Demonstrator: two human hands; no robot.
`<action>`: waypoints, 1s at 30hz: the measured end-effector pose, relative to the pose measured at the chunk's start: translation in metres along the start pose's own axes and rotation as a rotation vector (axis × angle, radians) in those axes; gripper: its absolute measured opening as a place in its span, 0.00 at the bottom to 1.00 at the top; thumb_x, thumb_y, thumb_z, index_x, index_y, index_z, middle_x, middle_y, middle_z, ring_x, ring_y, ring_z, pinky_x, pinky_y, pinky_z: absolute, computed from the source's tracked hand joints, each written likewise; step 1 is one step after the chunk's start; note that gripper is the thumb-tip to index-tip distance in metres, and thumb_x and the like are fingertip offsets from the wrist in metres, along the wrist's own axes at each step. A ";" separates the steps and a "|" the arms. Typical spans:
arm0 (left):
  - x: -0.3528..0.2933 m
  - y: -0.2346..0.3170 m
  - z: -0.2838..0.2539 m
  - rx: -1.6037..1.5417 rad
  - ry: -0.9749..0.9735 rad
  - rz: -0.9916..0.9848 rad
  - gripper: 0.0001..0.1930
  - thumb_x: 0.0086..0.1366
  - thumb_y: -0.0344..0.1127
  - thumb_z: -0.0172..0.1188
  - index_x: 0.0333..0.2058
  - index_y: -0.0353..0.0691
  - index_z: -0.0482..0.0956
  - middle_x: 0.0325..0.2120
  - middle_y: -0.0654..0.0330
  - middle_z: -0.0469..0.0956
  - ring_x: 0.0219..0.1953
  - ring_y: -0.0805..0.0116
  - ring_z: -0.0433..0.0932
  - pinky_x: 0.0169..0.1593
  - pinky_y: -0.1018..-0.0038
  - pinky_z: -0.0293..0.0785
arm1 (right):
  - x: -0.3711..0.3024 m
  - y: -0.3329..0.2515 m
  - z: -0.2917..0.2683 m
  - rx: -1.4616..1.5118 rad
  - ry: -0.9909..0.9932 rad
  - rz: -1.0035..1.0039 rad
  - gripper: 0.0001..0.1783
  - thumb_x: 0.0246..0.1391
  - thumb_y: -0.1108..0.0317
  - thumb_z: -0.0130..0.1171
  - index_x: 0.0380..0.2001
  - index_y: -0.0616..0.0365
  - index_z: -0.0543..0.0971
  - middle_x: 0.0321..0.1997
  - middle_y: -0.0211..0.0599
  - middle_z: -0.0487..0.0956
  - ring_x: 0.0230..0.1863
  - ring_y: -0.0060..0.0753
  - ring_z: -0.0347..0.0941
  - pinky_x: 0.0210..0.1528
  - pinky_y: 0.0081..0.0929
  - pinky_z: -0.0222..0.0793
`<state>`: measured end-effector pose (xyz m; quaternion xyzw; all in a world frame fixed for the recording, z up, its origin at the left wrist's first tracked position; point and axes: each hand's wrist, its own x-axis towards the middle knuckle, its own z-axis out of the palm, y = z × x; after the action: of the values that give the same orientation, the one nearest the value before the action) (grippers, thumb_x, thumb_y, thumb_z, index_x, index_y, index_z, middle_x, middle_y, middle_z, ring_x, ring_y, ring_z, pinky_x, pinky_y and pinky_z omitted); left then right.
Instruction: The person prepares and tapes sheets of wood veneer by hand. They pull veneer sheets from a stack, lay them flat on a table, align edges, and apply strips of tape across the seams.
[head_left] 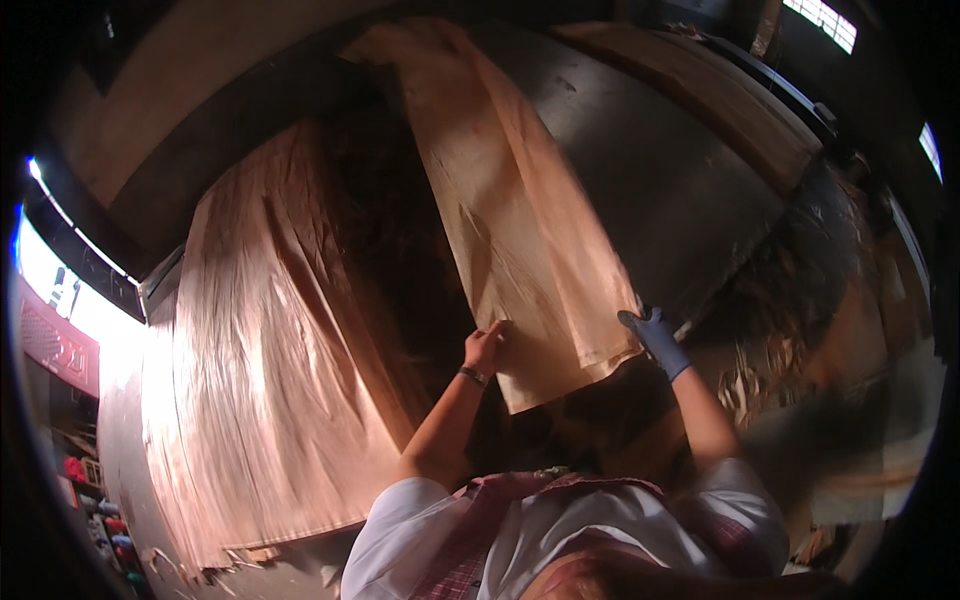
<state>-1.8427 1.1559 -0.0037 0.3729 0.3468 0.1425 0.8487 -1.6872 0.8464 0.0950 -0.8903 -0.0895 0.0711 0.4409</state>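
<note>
From where I stood, the single camera looked down from head height, over the white shirt (610,522), onto the left hand (485,348) and gloved right hand (657,340) nearby; its wide fisheye view swept past the pale sheet (530,250) to a bright window (822,22) at upper right.

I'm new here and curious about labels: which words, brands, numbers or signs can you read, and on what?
No text can be read.
Pink panel at far left: marks, too blurred to tell whether they are writing.
Tan sheet: no legible lettering.

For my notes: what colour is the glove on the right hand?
The glove is blue-grey, best seen in the head view.
</note>
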 end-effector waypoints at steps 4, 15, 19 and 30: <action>0.016 0.012 0.034 0.089 0.028 0.029 0.10 0.60 0.34 0.67 0.29 0.35 0.76 0.25 0.59 0.78 0.26 0.67 0.80 0.29 0.70 0.79 | 0.057 0.034 -0.016 -0.046 -0.154 0.208 0.38 0.47 0.43 0.68 0.47 0.69 0.75 0.45 0.42 0.79 0.45 0.34 0.75 0.48 0.34 0.70; -0.013 -0.076 0.109 0.245 0.123 -0.140 0.11 0.62 0.38 0.64 0.34 0.35 0.81 0.26 0.62 0.80 0.24 0.72 0.79 0.26 0.77 0.75 | 0.127 0.268 -0.061 -0.147 -0.085 0.159 0.27 0.63 0.55 0.52 0.60 0.59 0.67 0.54 0.47 0.74 0.54 0.38 0.71 0.51 0.34 0.68; 0.026 -0.063 0.123 0.063 0.273 -0.047 0.09 0.61 0.35 0.63 0.27 0.35 0.77 0.23 0.60 0.77 0.22 0.65 0.79 0.26 0.71 0.78 | 0.174 0.186 -0.036 -0.420 -0.310 0.240 0.26 0.64 0.50 0.47 0.56 0.59 0.68 0.53 0.62 0.73 0.54 0.56 0.71 0.50 0.44 0.69; 0.105 -0.055 0.184 0.168 0.327 0.030 0.10 0.62 0.37 0.62 0.29 0.36 0.77 0.19 0.60 0.76 0.21 0.64 0.81 0.19 0.73 0.75 | 0.265 0.127 -0.060 0.835 -0.479 0.205 0.33 0.62 0.52 0.53 0.64 0.61 0.63 0.67 0.37 0.64 0.65 0.34 0.60 0.65 0.33 0.59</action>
<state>-1.6403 1.0724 -0.0057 0.4195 0.4852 0.1843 0.7447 -1.4048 0.7833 0.0168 -0.6004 -0.0643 0.3465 0.7179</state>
